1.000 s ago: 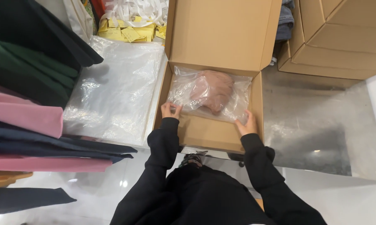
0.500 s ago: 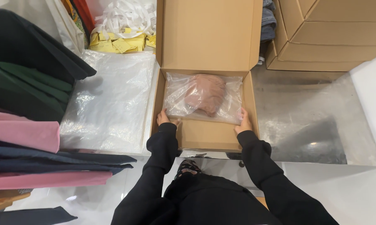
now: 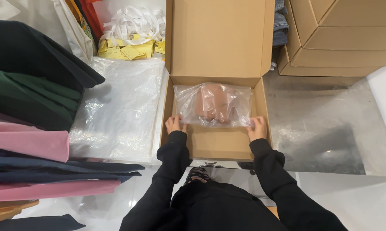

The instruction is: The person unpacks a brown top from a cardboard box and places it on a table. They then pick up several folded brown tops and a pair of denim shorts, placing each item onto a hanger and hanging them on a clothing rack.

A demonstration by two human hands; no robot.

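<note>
where both hands (image 3: pixel 175 124) (image 3: pixel 258 128) meet: bagged pink garment (image 3: pixel 213 104), open box (image 3: pixel 220 147)

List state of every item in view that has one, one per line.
cardboard box: open, lid flap upright
clear bag with pinkish garment: lying flat inside the box, against its back wall
left hand: at the bag's left corner, fingers on the plastic
right hand: at the bag's right corner, fingers on the plastic
stack of clear plastic bags: flat, left of the box
folded garments: stacked at far left
flat cardboard boxes: stacked, closed
</note>
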